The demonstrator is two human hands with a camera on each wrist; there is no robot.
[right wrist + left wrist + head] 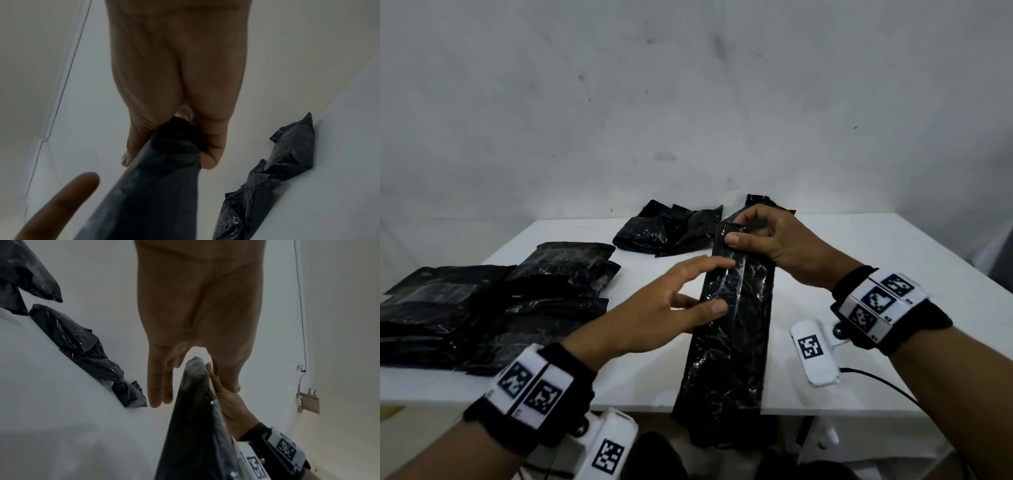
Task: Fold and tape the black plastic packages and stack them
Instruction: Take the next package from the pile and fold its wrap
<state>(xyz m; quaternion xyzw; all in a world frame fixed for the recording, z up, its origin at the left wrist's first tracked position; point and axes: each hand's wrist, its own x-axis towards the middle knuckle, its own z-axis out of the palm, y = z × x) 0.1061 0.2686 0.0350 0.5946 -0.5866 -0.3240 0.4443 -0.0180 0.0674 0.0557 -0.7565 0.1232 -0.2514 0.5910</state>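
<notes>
A long black plastic package (732,329) is folded into a narrow strip and held up over the white table (859,253), its lower end hanging past the front edge. My right hand (760,236) pinches its top end, thumb in front and fingers curled behind; the right wrist view shows that grip on the package (164,170). My left hand (688,294) is spread with straight fingers against the strip's left edge, about a third of the way down. The left wrist view shows those fingers (158,386) straight beside the package (195,418).
A stack of flat black packages (493,301) lies at the table's left. A crumpled heap of black packages (671,229) sits at the back centre, against the white wall. A cable runs off the table's right front.
</notes>
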